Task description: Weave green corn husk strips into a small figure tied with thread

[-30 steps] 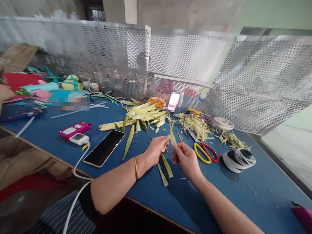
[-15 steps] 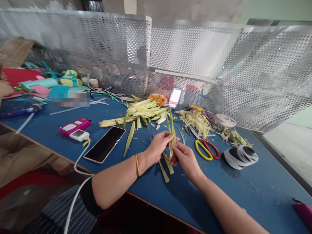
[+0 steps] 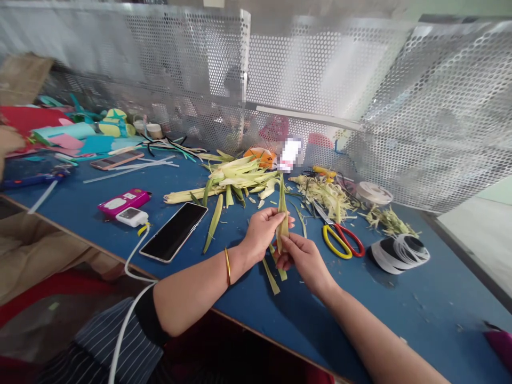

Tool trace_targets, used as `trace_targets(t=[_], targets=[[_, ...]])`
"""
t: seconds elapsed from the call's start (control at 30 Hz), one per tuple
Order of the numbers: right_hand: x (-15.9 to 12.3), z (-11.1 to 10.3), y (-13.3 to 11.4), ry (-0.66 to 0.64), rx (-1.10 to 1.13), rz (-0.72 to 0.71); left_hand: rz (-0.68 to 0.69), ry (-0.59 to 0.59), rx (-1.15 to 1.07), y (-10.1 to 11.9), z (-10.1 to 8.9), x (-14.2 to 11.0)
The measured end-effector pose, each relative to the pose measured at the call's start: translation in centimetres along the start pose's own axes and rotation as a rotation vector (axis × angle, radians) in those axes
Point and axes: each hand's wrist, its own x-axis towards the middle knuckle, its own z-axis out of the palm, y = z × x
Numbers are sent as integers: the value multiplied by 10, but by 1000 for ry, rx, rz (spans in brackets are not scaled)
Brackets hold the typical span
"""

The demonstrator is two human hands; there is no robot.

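A pale green corn husk strip (image 3: 282,200) stands upright between my two hands over the blue table. My left hand (image 3: 260,230) pinches it from the left with the thumb on its face; the wrist wears a gold bangle. Lower down, the thumb and fingers of my right hand (image 3: 306,261) are closed on its bottom end. Two loose husk strips (image 3: 272,277) hang or lie below the hands; I cannot tell which. Beyond my hands lies a pile of corn husks (image 3: 236,178). To the right are scissors (image 3: 340,240) with yellow and red handles.
Shredded husk (image 3: 326,194), a white tape roll (image 3: 374,193) and a black-and-white spool (image 3: 398,254) lie to the right. On the left are a phone (image 3: 175,232) and a magenta device (image 3: 124,201) with a white cable. A perforated metal screen (image 3: 304,74) stands behind. Another person's hand (image 3: 10,143) shows far left.
The camera view has tipped slightly, so the table sits a little higher in the picture. Both hands keep hold of the husk strip, which now looks flatter and wider between them.
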Motion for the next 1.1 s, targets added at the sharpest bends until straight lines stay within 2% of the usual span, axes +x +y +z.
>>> trace_targets(t=[0.27, 0.4, 0.47, 0.53, 0.57, 0.6, 0.63, 0.67, 0.7, 0.77, 0.87, 0.97, 1.1], targets=[[-1, 3, 2, -34, 40, 50, 5, 25, -21, 3, 3, -1], [-1, 1, 1, -12, 34, 48, 56, 35, 83, -3, 0, 2], [0, -5, -1, 3, 3, 32, 221, 118, 223, -4, -5, 3], [2, -14, -3, 2, -72, 21, 562, 236, 433, -1, -11, 3], [3, -20, -5, -6, -131, 20, 772, 241, 569, 3, -13, 2], [4, -25, -6, -24, -203, 19, 957, 168, 719, 6, -15, 1], [5, -31, -8, -49, -284, 13, 1108, 15, 880, 10, -17, 0], [5, -36, -9, -74, -373, -4, 1195, -182, 1044, 14, -18, 0], [4, -40, -10, -98, -470, -34, 1249, -319, 1178, 17, -19, 0], [2, -46, -13, -136, -676, -122, 1250, -514, 1400, 20, -20, 1], [-2, -50, -20, -127, -923, -232, 1137, -600, 1582, 17, -21, 6], [-4, -50, -27, -34, -1021, -256, 917, -568, 1611, 13, -22, 9], [2, -61, -34, 37, -984, -235, 588, -433, 1487, 13, -20, 11]])
